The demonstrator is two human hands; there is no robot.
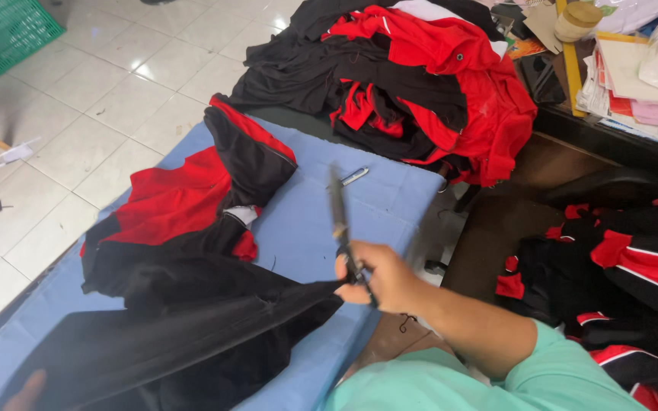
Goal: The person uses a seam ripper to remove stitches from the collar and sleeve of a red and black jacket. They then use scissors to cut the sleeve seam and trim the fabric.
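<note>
My right hand [378, 275] grips a pair of dark scissors [339, 217], blades pointing up and away, and pinches the edge of a black garment [184, 335] stretched taut toward the lower left. My left hand [28, 390] shows only as fingertips at the bottom left edge, touching the same black cloth. A red and black jacket [192, 202] lies beyond it on the blue padded table [321, 221].
A heap of red and black garments [413, 76] fills the table's far end. More such garments [626, 274] lie at the right. A small metal tool [354, 176] rests on the blue cover. Papers and a jar [576, 20] sit top right; a green basket [1, 30] stands on the tiled floor.
</note>
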